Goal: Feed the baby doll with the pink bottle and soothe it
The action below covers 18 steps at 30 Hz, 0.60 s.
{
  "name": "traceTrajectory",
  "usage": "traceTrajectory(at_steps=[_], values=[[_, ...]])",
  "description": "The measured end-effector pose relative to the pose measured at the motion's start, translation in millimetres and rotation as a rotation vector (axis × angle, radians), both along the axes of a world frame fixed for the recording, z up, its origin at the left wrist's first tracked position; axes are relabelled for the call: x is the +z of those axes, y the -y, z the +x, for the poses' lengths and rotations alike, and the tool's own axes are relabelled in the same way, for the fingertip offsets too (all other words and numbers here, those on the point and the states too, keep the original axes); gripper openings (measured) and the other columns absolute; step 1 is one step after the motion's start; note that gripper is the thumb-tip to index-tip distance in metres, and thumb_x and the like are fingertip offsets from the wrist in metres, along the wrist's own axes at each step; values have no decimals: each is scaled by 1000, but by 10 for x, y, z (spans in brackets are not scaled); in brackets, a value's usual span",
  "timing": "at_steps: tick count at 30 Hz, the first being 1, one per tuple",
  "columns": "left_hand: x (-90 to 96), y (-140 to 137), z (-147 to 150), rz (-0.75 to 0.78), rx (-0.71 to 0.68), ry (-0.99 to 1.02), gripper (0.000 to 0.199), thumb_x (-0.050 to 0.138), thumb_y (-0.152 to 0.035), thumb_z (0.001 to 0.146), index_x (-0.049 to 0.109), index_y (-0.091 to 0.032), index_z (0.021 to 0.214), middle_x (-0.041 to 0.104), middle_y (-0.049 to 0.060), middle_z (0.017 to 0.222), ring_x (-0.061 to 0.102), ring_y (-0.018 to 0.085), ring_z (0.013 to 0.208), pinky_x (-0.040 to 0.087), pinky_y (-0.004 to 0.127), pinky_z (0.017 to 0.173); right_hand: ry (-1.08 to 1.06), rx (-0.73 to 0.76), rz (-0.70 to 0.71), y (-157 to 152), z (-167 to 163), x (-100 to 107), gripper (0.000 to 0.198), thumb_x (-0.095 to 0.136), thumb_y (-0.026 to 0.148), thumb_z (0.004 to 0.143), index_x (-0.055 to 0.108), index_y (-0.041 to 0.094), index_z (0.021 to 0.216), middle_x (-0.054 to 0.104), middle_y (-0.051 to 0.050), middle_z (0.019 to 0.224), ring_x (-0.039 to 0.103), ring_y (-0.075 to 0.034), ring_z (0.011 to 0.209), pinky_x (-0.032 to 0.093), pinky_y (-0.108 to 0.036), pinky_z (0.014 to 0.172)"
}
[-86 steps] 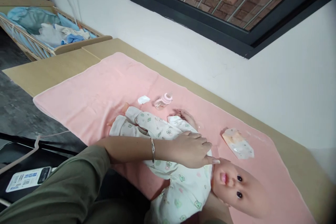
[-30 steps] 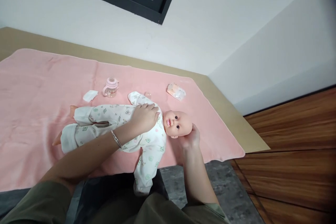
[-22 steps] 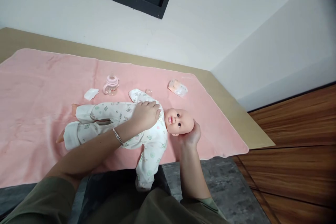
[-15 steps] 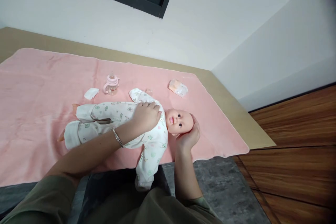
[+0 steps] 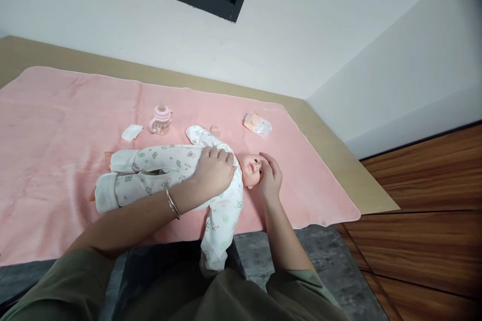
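Observation:
A baby doll [image 5: 229, 195] in white printed clothes lies on its back, its head to the right and its feet to the left. My left hand [image 5: 215, 171], with a silver bracelet at the wrist, rests on the doll's chest, fingers lying over the cloth. Across the forehead and top of the doll's head [image 5: 249, 168] lies my right hand [image 5: 271, 175], its fingers stretched out and covering part of the face. One sleeve of the doll hangs over the near edge, towards my lap.
A pink blanket [image 5: 68, 125] covers most of the tan table [image 5: 324, 140]. Beyond the doll are a pink-topped baby bottle [image 5: 161, 120], a folded white cloth or tissue [image 5: 132, 132], a small clear item [image 5: 215, 131] and a clear packet [image 5: 258, 125]. Wooden panelling [image 5: 425, 170] stands at right.
My right hand has moved from around the back of the doll's head onto its forehead. The left hand stays on the chest.

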State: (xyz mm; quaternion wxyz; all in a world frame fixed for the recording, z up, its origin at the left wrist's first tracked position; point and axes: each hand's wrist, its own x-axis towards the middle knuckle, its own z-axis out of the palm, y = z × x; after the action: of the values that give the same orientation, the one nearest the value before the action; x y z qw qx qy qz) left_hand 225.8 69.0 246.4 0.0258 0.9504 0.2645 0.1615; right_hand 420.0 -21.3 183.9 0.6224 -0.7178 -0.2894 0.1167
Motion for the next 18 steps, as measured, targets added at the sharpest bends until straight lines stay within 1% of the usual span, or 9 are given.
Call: traceTrajectory(at_steps=[3, 5, 7, 11, 14, 16, 18], values=[[6, 12, -7, 2, 1, -12, 50, 37, -37, 107, 62, -6, 136, 70, 24, 128, 61, 41, 122, 39, 58, 108, -63, 99, -9, -55, 111, 80, 50, 57, 54, 81, 73, 17, 112, 71, -9, 122, 64, -20, 111, 50, -35, 100], [5, 20, -9, 2, -2, -18, 50, 37, -38, 106, 62, -6, 137, 70, 24, 127, 61, 41, 120, 40, 58, 107, -130, 154, -7, -69, 145, 109, 49, 59, 53, 80, 74, 18, 110, 73, -8, 118, 66, -21, 106, 51, -34, 94], [-6, 25, -7, 12, -2, -17, 50, 38, -38, 106, 62, -7, 137, 70, 23, 126, 61, 41, 120, 41, 57, 106, -177, 178, -1, -70, 162, 116, 49, 60, 54, 80, 74, 18, 110, 73, -8, 116, 68, -21, 103, 52, -34, 89], [-52, 19, 7, 52, 3, -3, 50, 38, -39, 106, 62, -7, 136, 70, 23, 126, 59, 41, 123, 40, 58, 106, -194, 231, -19, -88, 222, 148, 49, 63, 54, 77, 75, 18, 108, 74, -8, 117, 68, -22, 104, 52, -34, 91], [-83, 7, 10, 88, 0, 8, 48, 39, -39, 105, 63, -8, 134, 70, 22, 122, 60, 41, 120, 41, 58, 106, -181, 367, -132, -148, 331, 269, 43, 66, 50, 75, 77, 18, 103, 75, -8, 117, 68, -22, 109, 52, -35, 98], [-92, 1, 5, 111, -6, 12, 48, 40, -38, 105, 62, -8, 136, 70, 21, 120, 61, 40, 117, 41, 58, 104, -165, 516, -240, -214, 426, 381, 40, 70, 48, 75, 78, 19, 102, 75, -7, 118, 67, -21, 112, 51, -34, 101], [-92, -3, 0, 122, -11, 7, 48, 40, -37, 105, 60, -9, 138, 70, 20, 120, 62, 39, 114, 43, 57, 101, -168, 678, -342, -296, 525, 480, 41, 71, 47, 75, 78, 20, 104, 75, -7, 119, 68, -21, 113, 52, -34, 102]])
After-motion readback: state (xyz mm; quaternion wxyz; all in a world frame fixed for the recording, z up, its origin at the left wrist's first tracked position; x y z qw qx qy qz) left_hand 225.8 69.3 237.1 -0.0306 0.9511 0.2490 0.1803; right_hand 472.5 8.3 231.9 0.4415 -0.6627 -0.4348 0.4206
